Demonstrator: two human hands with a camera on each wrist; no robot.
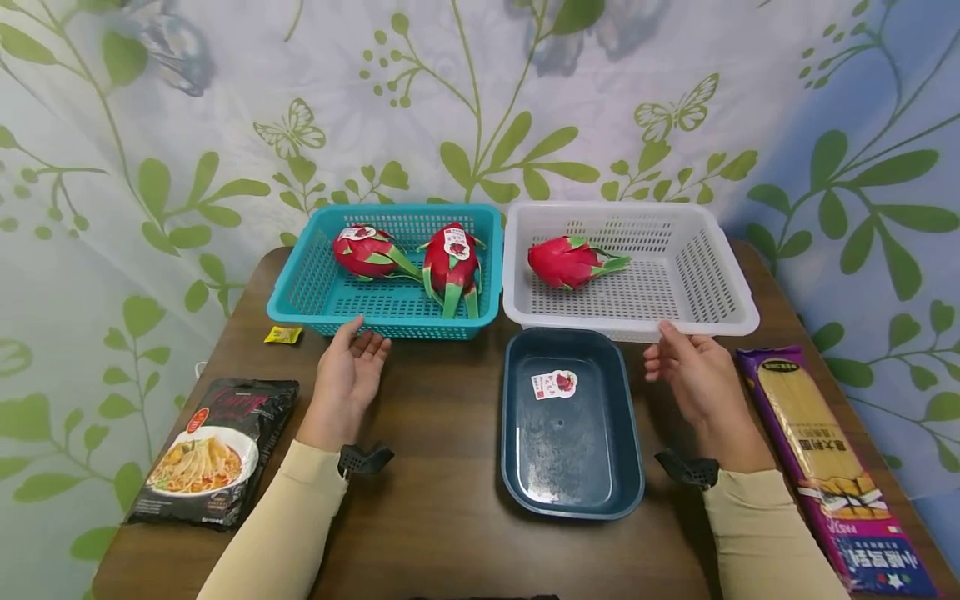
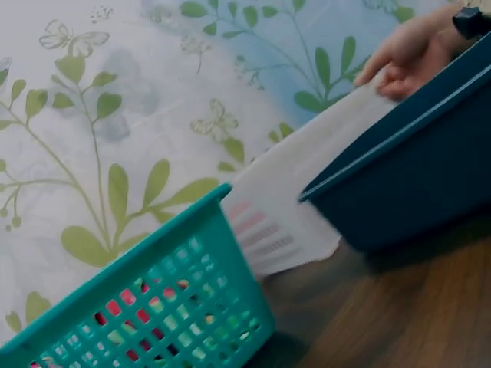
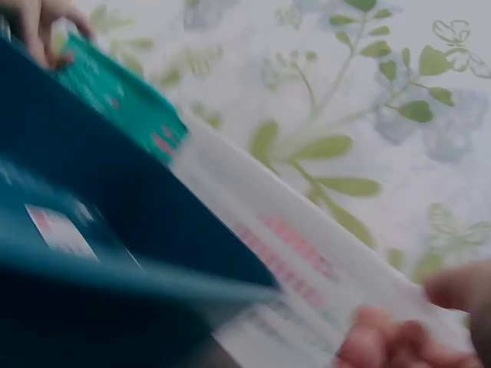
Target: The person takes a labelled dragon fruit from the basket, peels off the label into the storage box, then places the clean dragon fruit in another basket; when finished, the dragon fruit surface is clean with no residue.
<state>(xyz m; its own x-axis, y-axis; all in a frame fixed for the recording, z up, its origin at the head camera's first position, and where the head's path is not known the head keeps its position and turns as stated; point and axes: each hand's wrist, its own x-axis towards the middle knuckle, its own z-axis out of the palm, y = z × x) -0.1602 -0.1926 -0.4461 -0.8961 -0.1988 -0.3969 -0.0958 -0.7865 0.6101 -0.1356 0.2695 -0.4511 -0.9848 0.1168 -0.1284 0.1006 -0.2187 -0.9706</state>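
On the desk (image 1: 435,467), a black noodle packet (image 1: 213,454) lies leftmost, with a yellow sachet (image 1: 282,335) at one o'clock from it. The left hand (image 1: 347,383), grip loose and half-wide, is at the seven o'clock rim of the teal basket (image 1: 420,324), which holds two dragon fruits (image 1: 369,257). A dark blue tub (image 1: 573,454) sits at seven o'clock from the white basket (image 1: 660,287), where one dragon fruit (image 1: 564,262) lies toward nine. The right hand (image 1: 699,375), grip similarly loose, is at that basket's five o'clock rim; a pasta pack (image 1: 817,442) lies at four o'clock from it.
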